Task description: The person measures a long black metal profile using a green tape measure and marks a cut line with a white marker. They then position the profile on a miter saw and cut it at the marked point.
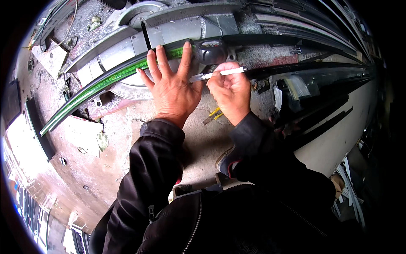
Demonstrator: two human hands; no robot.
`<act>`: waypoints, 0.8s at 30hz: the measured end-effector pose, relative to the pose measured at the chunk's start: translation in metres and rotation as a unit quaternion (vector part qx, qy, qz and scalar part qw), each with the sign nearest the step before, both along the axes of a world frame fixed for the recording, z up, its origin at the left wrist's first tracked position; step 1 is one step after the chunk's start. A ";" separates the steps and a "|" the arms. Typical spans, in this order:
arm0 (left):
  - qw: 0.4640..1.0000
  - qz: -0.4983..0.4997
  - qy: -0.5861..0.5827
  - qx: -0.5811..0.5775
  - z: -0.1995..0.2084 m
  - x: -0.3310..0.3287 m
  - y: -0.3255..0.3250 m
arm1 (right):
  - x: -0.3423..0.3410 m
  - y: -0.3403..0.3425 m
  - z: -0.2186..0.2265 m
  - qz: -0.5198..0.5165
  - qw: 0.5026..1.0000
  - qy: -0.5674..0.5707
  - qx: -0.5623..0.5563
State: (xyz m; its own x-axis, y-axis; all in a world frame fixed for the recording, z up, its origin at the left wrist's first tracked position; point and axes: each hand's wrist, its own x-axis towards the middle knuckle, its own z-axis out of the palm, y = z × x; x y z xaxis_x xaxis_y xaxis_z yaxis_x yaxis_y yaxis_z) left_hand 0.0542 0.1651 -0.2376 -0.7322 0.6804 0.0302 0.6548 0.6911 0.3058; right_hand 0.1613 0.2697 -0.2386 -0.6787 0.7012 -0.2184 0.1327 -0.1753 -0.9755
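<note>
My left hand (174, 86) lies flat with its fingers spread, pressing on a green tape measure blade (114, 78) and the long dark metal profile (99, 75) along which it runs. The blade comes out of a dark tape measure case (211, 51) just right of my left fingers. In my right hand (230, 92) is a white pen (224, 73), pinched between thumb and fingers. Its left end is close to my left thumb, below the tape case; whether it touches anything I cannot tell. On the floor below my hands lies a yellow utility knife (214, 115).
Beneath the profile is a metal saw base (173, 31) with a round angle scale (133, 92). Many long dark profiles (304, 31) are stacked at right. Metal shavings and scraps litter the concrete floor (114, 139). White offcuts (351, 190) lie at lower right.
</note>
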 end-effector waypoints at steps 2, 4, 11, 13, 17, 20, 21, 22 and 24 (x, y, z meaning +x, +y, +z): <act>1.000 0.001 -0.009 -0.002 0.000 0.000 -0.001 | -0.004 -0.002 0.003 0.017 1.000 0.004 0.014; 1.000 0.003 -0.008 0.003 -0.001 -0.001 -0.002 | -0.005 -0.001 0.007 0.041 0.999 0.003 0.013; 1.000 0.005 -0.009 0.006 -0.004 0.001 -0.002 | -0.006 -0.002 0.016 0.098 0.994 -0.007 0.056; 1.000 0.004 -0.009 0.002 -0.005 0.001 -0.002 | -0.007 -0.001 0.014 0.126 0.989 -0.011 0.077; 1.000 0.003 -0.014 0.003 -0.005 0.001 -0.002 | -0.007 0.002 0.016 0.111 0.984 -0.062 0.121; 1.000 0.000 -0.023 -0.011 -0.002 0.000 -0.002 | -0.012 0.006 0.016 0.064 0.983 -0.066 0.158; 1.000 0.000 -0.026 -0.010 -0.001 0.000 -0.002 | -0.014 0.012 0.022 0.039 0.985 -0.062 0.154; 1.000 0.001 -0.028 -0.009 0.001 0.000 -0.003 | -0.016 0.019 0.031 0.016 0.988 -0.083 0.133; 1.000 0.005 -0.028 -0.012 0.000 -0.001 -0.005 | -0.022 0.031 0.043 0.028 0.992 -0.027 0.120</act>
